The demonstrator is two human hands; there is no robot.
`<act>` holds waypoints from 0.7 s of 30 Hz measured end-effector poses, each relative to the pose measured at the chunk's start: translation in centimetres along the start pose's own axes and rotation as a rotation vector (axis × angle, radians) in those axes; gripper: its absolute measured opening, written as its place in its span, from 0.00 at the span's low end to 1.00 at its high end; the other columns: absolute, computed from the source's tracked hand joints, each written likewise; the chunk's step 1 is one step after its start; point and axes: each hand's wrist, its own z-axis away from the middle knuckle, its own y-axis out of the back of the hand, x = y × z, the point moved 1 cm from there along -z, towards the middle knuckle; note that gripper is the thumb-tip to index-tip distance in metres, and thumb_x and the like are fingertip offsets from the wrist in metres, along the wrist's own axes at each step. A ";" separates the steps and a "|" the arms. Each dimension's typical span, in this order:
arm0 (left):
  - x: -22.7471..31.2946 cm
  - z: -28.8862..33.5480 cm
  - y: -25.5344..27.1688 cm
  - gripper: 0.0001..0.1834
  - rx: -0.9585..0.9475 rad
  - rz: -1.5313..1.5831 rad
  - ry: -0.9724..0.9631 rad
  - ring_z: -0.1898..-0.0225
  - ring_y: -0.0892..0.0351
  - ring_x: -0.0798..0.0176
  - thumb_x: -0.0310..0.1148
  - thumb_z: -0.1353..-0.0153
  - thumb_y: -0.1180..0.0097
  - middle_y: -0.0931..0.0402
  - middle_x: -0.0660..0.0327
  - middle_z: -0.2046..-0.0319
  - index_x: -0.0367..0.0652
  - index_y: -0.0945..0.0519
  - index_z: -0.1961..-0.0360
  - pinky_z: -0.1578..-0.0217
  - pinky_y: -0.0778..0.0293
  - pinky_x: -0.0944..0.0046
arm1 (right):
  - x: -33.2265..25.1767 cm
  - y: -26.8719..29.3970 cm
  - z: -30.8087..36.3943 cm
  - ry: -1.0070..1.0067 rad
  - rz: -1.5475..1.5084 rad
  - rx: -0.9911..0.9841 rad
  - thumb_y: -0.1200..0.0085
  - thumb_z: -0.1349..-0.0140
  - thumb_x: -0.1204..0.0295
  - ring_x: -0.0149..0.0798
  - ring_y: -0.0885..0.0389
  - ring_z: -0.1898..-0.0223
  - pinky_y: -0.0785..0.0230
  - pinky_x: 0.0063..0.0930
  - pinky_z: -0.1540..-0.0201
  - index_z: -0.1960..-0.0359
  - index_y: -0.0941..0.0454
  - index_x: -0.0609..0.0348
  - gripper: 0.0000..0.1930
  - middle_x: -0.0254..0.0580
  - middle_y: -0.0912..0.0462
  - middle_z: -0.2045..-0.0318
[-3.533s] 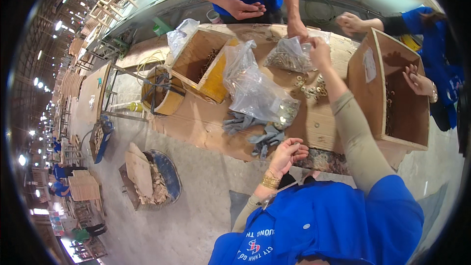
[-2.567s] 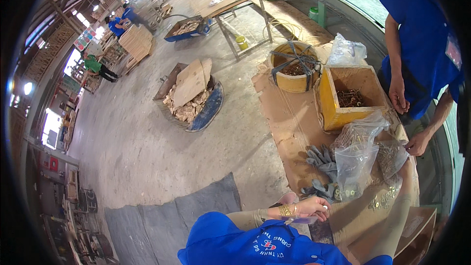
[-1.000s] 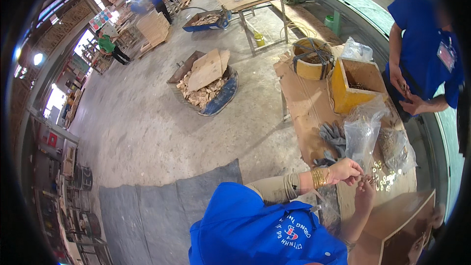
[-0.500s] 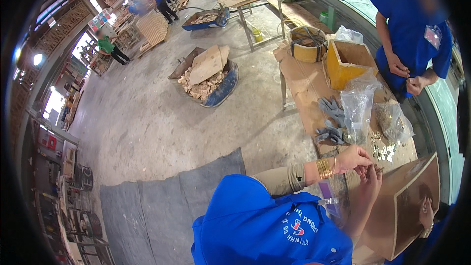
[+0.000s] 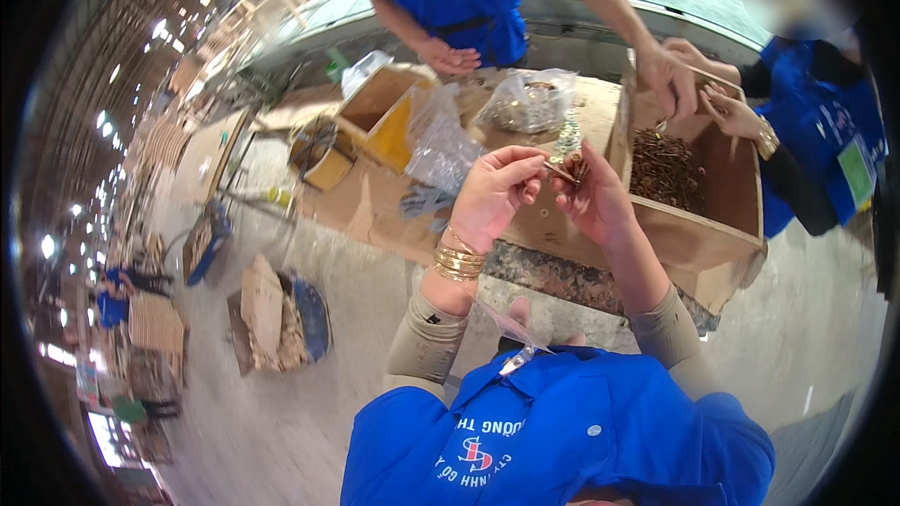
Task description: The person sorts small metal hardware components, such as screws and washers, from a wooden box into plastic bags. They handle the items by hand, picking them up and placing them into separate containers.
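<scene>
My left hand (image 5: 497, 195) and my right hand (image 5: 592, 199) are raised together in front of my chest, fingertips pinching a small bunch of dark screws (image 5: 565, 171) between them. Gold bangles (image 5: 457, 260) ring my left wrist. A small clear plastic bag (image 5: 511, 333) hangs at my blue shirt collar. Just right of my hands stands a wooden box (image 5: 698, 234) filled with brown screws (image 5: 664, 161). The work table (image 5: 370, 206) lies beyond my hands.
Clear plastic bags (image 5: 534, 103) of hardware, grey gloves (image 5: 424, 200), a yellow-lined wooden box (image 5: 380, 117) and a round bucket (image 5: 319, 155) sit on the table. Two people in blue shirts reach into the screw box from across. A heap of scrap (image 5: 277, 319) lies on the concrete floor.
The view swung from the floor back toward the table. My hands rose from the table's hardware and came together holding screws. The wooden screw box is now close on my right.
</scene>
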 end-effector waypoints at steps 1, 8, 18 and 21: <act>0.4 -0.7 -0.5 0.08 -0.041 0.001 0.010 0.80 0.29 0.75 0.25 0.45 0.50 0.25 0.62 0.76 0.33 0.24 0.65 0.79 0.33 0.79 | -0.5 -0.2 0.1 0.044 -0.019 0.027 0.56 0.40 0.58 0.31 0.23 0.75 0.29 0.23 0.80 0.70 0.28 0.58 0.15 0.36 0.24 0.75; 2.0 -4.9 -2.5 0.07 -0.229 -0.059 0.127 0.81 0.30 0.76 0.24 0.44 0.51 0.26 0.62 0.77 0.33 0.24 0.66 0.83 0.36 0.80 | -4.3 0.0 0.4 0.198 0.006 0.083 0.52 0.42 0.66 0.23 0.34 0.85 0.45 0.12 0.86 0.72 0.29 0.57 0.08 0.29 0.30 0.83; 0.6 -9.3 -6.9 0.07 -0.477 -0.219 0.321 0.79 0.30 0.77 0.27 0.44 0.50 0.26 0.65 0.77 0.35 0.24 0.66 0.79 0.34 0.81 | -10.6 -2.2 5.1 0.369 1.180 0.192 0.43 0.49 0.70 0.16 0.39 0.85 0.50 0.11 0.85 0.76 0.26 0.60 0.07 0.23 0.33 0.87; -0.2 -10.4 -8.4 0.12 -0.584 -0.160 0.381 0.70 0.25 0.71 0.26 0.41 0.55 0.25 0.60 0.69 0.31 0.28 0.59 0.68 0.27 0.73 | -11.6 -1.0 6.5 0.430 1.049 0.243 0.44 0.49 0.71 0.17 0.37 0.85 0.50 0.10 0.85 0.76 0.26 0.60 0.06 0.26 0.31 0.86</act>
